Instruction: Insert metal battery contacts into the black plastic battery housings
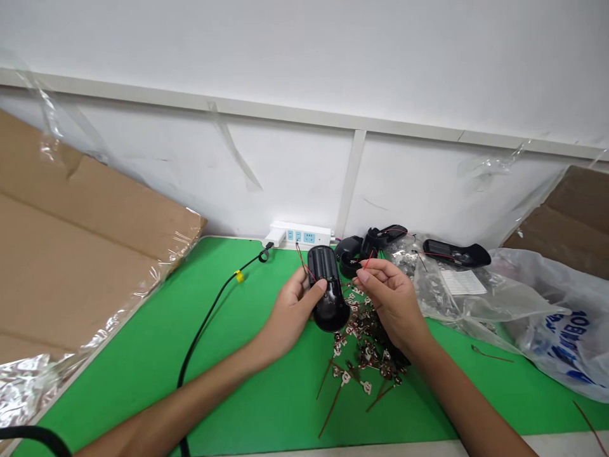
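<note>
My left hand is closed around a black plastic battery housing, its thumb lying across the front. The long grooved end points up, and thin red and dark wires stick out at its left side. Just to the right, my right hand pinches a thin red wire between thumb and fingertips; whatever is at the wire's lower end is hidden. Below and between the hands lies a loose pile of small metal contacts, some with reddish-brown wires.
More black housings lie behind my right hand, with another housing on a clear plastic bag. A white power strip sits by the wall. A black cable crosses the green tabletop. Cardboard stands at left.
</note>
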{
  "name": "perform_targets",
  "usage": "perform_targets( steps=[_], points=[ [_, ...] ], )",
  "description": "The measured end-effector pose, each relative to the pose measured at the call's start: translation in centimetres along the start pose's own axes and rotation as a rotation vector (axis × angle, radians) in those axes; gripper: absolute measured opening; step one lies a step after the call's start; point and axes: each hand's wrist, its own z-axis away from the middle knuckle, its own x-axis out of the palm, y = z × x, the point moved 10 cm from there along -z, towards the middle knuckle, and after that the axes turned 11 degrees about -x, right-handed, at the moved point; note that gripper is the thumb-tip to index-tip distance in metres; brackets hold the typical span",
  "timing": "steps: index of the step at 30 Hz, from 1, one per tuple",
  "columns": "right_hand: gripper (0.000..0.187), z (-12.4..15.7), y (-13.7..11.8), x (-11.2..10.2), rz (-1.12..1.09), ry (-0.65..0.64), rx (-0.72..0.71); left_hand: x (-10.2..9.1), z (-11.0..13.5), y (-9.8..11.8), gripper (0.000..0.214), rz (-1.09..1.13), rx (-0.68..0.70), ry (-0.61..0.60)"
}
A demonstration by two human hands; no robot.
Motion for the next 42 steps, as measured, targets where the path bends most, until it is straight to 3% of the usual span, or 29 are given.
perform_targets(
  steps=[4, 10, 21, 35, 39, 42],
  points=[
    [0.027, 0.2, -1.4, 0.5, 0.114, -0.025, -0.114, 0.9, 0.0, -1.7, 0.048, 0.055, -0.098, -0.078],
    [0.019, 0.7, -2.0, 1.7, 0.292, -0.126, -0.196, 0.9, 0.0, -3.2, 0.045, 0.006, -0.138, -0.092],
    [0.012, 1.6, -2.6, 2.4, 0.531, -0.22, -0.362, 0.9, 0.0, -3.6, 0.045, -0.011, -0.136, -0.103],
    [0.013, 1.5, -2.5, 2.7, 0.646, -0.25, -0.381, 1.0, 0.2, -3.2, 0.049, -0.062, -0.085, -0.125],
    [0.015, 0.9, -2.3, 2.0, 0.641, -0.21, -0.35, 1.3, 0.6, -2.4, 0.053, -0.068, -0.043, -0.154],
    [0.019, 0.4, -1.8, 1.0, 0.518, -0.136, -0.266, 1.9, 1.0, -2.1, 0.051, -0.085, 0.002, -0.204]
  ],
)
